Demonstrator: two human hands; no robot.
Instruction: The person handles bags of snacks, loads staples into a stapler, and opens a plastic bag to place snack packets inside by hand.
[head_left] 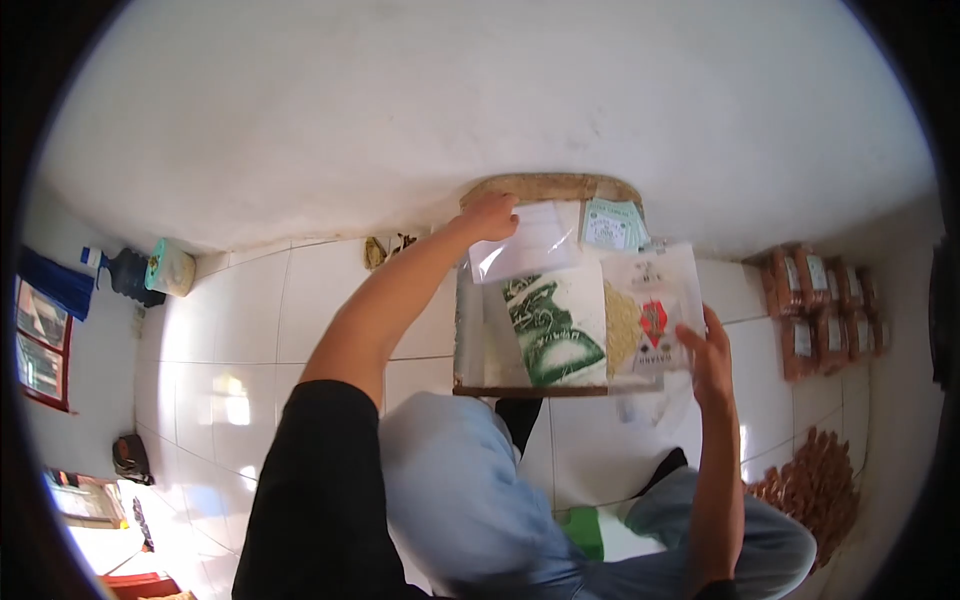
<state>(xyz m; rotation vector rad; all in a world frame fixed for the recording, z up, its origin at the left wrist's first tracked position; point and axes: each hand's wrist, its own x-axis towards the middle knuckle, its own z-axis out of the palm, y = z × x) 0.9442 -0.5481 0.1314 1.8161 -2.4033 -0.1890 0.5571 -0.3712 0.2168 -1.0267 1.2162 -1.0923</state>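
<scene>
My left hand [490,217] is closed at the upper left corner of a clear plastic bag [525,243] that looks white inside. On the right, my right hand [708,355] pinches the edge of a printed plastic pouch [652,300] with a red emblem, its thumb in front and fingers behind. Pale yellowish contents show along the pouch's left side. Between the hands lies a green and white printed bag [555,335] on a small low table [550,392]. Pale green printed cards [612,225] are stacked at the table's far right corner.
Several packed reddish-brown bags [825,310] stand by the wall at right, above a brown heap [810,490] on the tiled floor [330,310]. At far left are a blue water jug [132,277] and a tub [172,268]. A green object [582,532] sits between my legs.
</scene>
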